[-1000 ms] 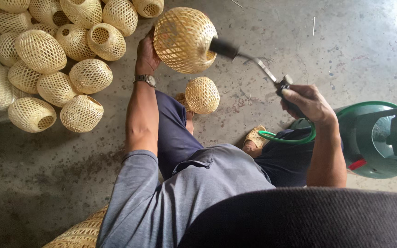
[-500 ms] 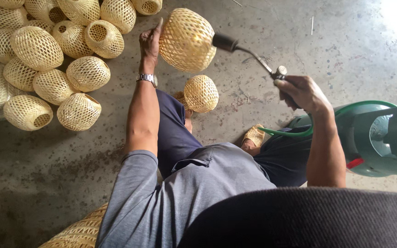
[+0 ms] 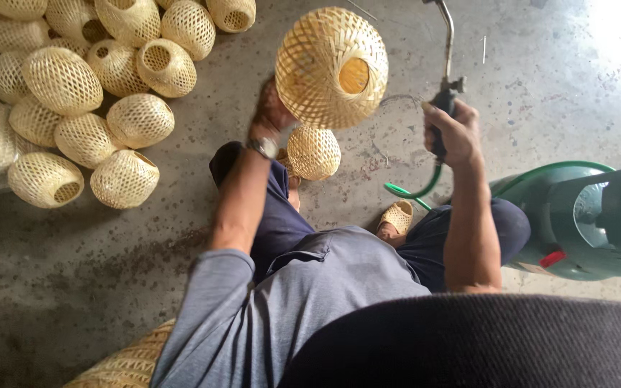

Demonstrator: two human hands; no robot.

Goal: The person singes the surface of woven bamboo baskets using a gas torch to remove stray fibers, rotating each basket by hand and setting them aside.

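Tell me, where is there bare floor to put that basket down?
Bare concrete lies upper right, between the torch wand and the green gas cylinder. More lies lower left, below the pile of woven baskets. That pile crowds the upper left.

You are wearing a grey-blue long-sleeved shirt point(image 3: 310, 302) of soft cloth, its left sleeve point(image 3: 195, 316) reaching down to about the elbow and creased in loose folds. Both forearms are bare below that. On your left wrist, just behind your left hand point(image 3: 271, 111), sits a wristwatch point(image 3: 261, 146) with a round pale face and a metal band. Your right hand point(image 3: 454, 133) and wrist carry nothing. Your legs are covered in dark navy trousers point(image 3: 274, 215). A woven tan sandal point(image 3: 397, 217) shows on one foot. A dark, ribbed brim point(image 3: 483, 345) fills the bottom edge of the view.
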